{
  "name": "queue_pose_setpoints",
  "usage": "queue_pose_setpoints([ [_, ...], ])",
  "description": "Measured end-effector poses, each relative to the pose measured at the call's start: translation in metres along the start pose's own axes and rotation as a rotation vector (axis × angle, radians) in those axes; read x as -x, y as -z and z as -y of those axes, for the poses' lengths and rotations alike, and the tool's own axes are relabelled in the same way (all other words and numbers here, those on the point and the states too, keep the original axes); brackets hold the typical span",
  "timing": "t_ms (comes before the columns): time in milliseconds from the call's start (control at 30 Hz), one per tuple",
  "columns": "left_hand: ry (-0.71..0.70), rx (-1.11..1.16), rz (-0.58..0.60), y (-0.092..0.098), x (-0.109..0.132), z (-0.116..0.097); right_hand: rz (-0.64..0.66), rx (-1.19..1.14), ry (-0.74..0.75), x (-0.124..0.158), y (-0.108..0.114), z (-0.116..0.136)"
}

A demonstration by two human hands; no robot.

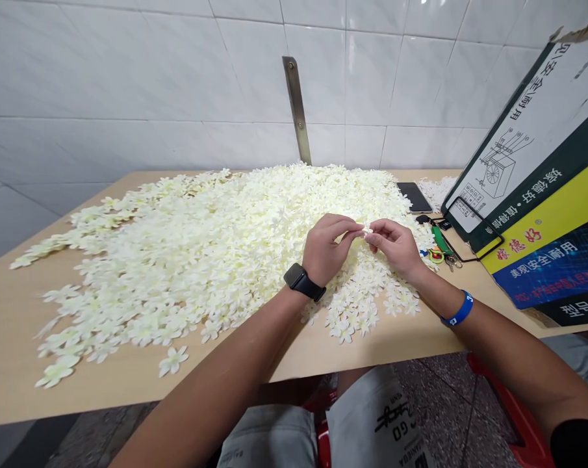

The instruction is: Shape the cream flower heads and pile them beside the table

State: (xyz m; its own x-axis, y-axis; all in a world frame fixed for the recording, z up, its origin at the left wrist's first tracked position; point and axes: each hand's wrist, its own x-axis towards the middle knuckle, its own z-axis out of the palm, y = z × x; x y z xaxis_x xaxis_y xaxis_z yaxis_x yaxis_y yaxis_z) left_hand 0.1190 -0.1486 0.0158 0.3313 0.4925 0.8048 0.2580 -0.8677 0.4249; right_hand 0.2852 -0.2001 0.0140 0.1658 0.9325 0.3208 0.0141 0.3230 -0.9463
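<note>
A large heap of white and pale yellow artificial flowers [235,240] covers much of the wooden table [123,383]. Over the heap's right part, my left hand [330,246] and my right hand [395,246] meet at their fingertips. Both hands pinch a small white flower piece [366,229] between thumb and fingers. The fingers partly hide this piece, so its exact shape is unclear. Loose flowers lie on the table below my hands, and a single flower [173,361] sits apart near the front edge.
A phone [414,197] lies behind my right hand, with small white pieces [440,192] beside it. Keys [453,261] with a green tag [440,240] are on the right. A large printed cardboard box [532,195] stands at the right edge. A metal bracket [297,107] is against the tiled wall.
</note>
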Motion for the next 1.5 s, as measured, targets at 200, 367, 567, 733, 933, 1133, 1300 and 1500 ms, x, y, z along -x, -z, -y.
queue_pose_setpoints([
  [200,-0.009,-0.003,-0.037,0.0016,-0.0021,-0.0015,0.024,0.006,0.025,0.0003,0.0028,-0.0015],
  [367,0.010,-0.016,-0.016,0.0028,-0.0026,-0.0040,-0.003,0.037,0.010,0.0008,0.0020,0.0029],
  [567,0.045,0.007,0.039,0.0025,-0.0026,-0.0044,-0.009,0.043,0.009,0.0013,0.0011,0.0048],
  [733,0.073,0.040,0.067,0.0006,-0.0033,-0.0010,-0.009,0.054,0.020,0.0017,0.0014,0.0045],
  [933,0.135,0.091,0.102,-0.0021,-0.0013,-0.0014,0.001,0.040,0.013,0.0016,0.0004,0.0026],
  [1133,0.150,0.181,0.129,-0.0042,0.0011,-0.0049,-0.054,0.033,0.032,0.0003,0.0008,0.0022],
  [1300,0.169,0.098,0.052,-0.0030,0.0006,-0.0054,-0.044,0.048,0.050,0.0003,0.0012,0.0017],
  [1500,0.325,0.147,-0.006,-0.0035,-0.0005,-0.0048,-0.062,0.085,0.086,0.0003,0.0026,0.0000],
])
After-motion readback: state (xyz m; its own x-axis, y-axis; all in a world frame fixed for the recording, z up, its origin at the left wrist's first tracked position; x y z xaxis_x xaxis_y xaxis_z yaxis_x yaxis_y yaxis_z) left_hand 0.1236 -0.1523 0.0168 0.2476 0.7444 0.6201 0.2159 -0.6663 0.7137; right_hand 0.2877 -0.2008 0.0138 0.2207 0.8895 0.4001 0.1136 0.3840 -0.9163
